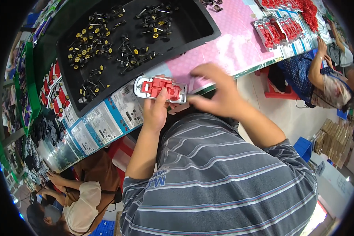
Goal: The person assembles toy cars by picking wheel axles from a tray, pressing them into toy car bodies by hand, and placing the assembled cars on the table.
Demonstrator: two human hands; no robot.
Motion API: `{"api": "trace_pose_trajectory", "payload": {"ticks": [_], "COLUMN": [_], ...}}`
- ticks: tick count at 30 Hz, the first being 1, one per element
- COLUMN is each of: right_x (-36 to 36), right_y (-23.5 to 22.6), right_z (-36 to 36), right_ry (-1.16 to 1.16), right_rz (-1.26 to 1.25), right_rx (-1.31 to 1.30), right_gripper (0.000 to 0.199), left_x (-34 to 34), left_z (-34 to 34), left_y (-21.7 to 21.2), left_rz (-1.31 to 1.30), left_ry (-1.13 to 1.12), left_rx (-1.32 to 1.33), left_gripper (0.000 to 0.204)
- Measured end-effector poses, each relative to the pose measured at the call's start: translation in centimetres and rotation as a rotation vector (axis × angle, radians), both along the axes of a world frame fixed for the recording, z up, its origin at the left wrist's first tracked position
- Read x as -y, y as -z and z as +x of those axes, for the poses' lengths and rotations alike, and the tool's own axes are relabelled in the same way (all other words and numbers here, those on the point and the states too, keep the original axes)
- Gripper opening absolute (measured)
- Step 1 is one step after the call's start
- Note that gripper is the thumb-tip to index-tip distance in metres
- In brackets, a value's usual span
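My left hand (156,112) grips a toy car body (160,89), with the thumb pressed on its red inside. The shell has a white and silver rim and lies with its hollow underside up, in front of the black tray. To the right of it, my right hand (220,92) is blurred by motion; its thumb and fingers are spread apart, and nothing shows between them. Beyond my left hand, the black tray (196,41) holds many small wheel axles (91,41) with black and yellow wheels.
Rows of red and white car bodies (279,31) stand at the far right, beside a heap of red parts (308,13). More red and white parts (55,92) lie left of the tray. Co-workers sit at both sides, one near a red stool (279,94).
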State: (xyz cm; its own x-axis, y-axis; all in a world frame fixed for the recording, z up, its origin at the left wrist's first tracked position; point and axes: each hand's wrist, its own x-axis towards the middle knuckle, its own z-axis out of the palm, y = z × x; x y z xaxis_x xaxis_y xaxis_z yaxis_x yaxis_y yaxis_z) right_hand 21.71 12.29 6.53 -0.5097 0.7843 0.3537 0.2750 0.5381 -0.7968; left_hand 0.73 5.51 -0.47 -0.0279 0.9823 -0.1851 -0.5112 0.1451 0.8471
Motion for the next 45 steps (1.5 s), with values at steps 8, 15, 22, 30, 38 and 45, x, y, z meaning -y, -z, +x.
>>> {"api": "trace_pose_trajectory", "payload": {"ticks": [8,15,22,30,38,45], "right_x": [0.9,0.2,-8.3,-16.4,-16.5,-16.1], "right_y": [1.8,0.5,-4.0,0.5,1.4,0.8], "right_z": [-3.2,-4.7,-7.2,-10.6,-10.3,-9.2], "right_ry": [-0.016,-0.171,-0.058,-0.075,-0.173,-0.001], "right_rz": [-0.009,-0.130,0.031,0.173,0.264,0.388], "right_rx": [0.147,0.241,0.145,0.578,0.710,0.270], "right_gripper": [0.058,0.059,0.029,0.021,0.025,0.027], "left_x": [-0.3,1.4,1.8,1.2,0.7,1.0], "left_z": [0.6,-1.1,-2.1,-2.1,-2.2,-2.3], "left_y": [-0.3,0.8,1.5,1.2,1.4,1.6], "left_rz": [0.004,0.017,-0.011,0.014,0.023,0.046], "left_ry": [-0.071,-0.102,-0.043,-0.026,-0.027,-0.052], "left_rx": [-0.045,-0.046,0.000,0.060,0.143,0.155], "left_gripper": [0.040,0.044,0.045,0.047,0.047,0.046]}}
